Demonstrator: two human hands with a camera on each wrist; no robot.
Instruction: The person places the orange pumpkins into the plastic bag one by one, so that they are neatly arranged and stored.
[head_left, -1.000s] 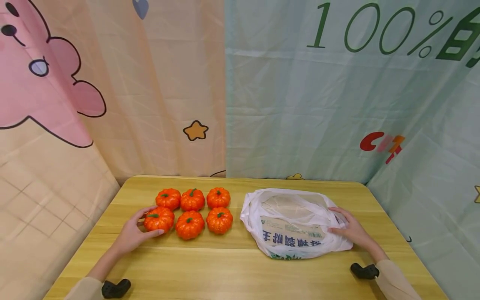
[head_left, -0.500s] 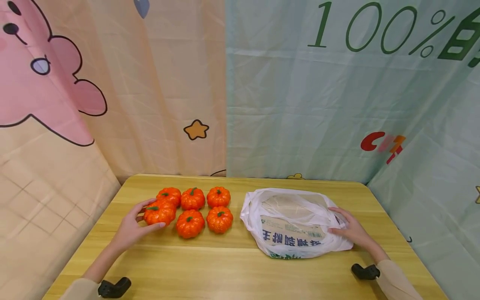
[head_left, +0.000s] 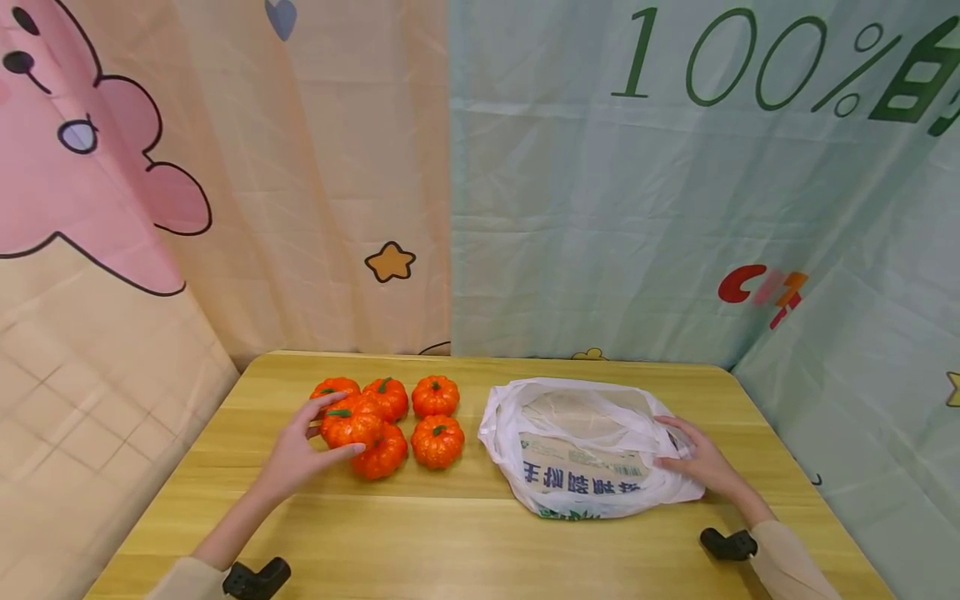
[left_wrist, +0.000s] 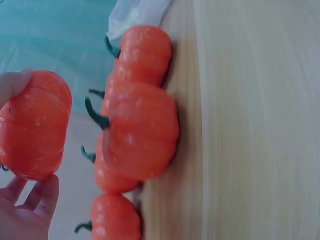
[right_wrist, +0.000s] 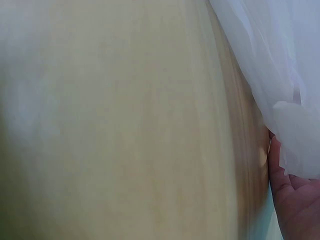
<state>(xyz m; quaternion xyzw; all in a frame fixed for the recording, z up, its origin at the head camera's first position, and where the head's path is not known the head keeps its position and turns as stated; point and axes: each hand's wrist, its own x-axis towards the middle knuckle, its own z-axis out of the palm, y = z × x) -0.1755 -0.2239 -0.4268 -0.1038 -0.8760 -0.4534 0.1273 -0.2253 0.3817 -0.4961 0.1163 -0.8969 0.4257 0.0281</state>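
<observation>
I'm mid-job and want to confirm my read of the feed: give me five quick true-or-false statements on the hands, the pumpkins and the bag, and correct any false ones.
1. The left hand holds one pumpkin. True.
2. The right hand is at the white bag. True.
3. The held pumpkin is resting on the table. False: it is raised above the table.
4. All the pumpkins are inside the white bag. False: five other pumpkins sit on the table, and one is in the left hand.
5. In the head view, the white bag lies to the left of the pumpkins. False: it lies to their right.
</observation>
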